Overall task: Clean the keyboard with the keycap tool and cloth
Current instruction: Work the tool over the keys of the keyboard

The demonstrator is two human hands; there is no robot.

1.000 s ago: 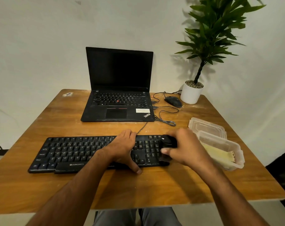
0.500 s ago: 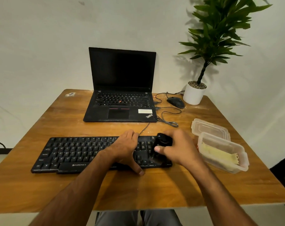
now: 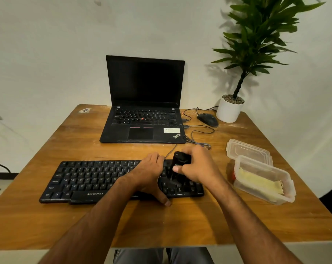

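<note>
A black Zebronics keyboard (image 3: pixel 89 180) lies across the front of the wooden table (image 3: pixel 180 221). My left hand (image 3: pixel 150 172) rests flat on its right-middle keys, thumb hooked over the front edge. My right hand (image 3: pixel 197 165) grips a black keycap tool (image 3: pixel 180 161), held upright with its lower end down on the keys of the keyboard's right section. A yellow cloth (image 3: pixel 260 183) lies inside an open clear plastic box (image 3: pixel 287 189) to the right of the keyboard.
A black laptop (image 3: pixel 144 111) stands open behind the keyboard. A wired mouse (image 3: pixel 208 120) and cables (image 3: pixel 199 138) lie to its right, beside a potted plant (image 3: pixel 229 109). The box lid (image 3: pixel 247 149) sits behind the plastic box.
My right hand has moved left along the keyboard from its right end, carrying the tool and tilting it upright. My left hand has stayed in place.
</note>
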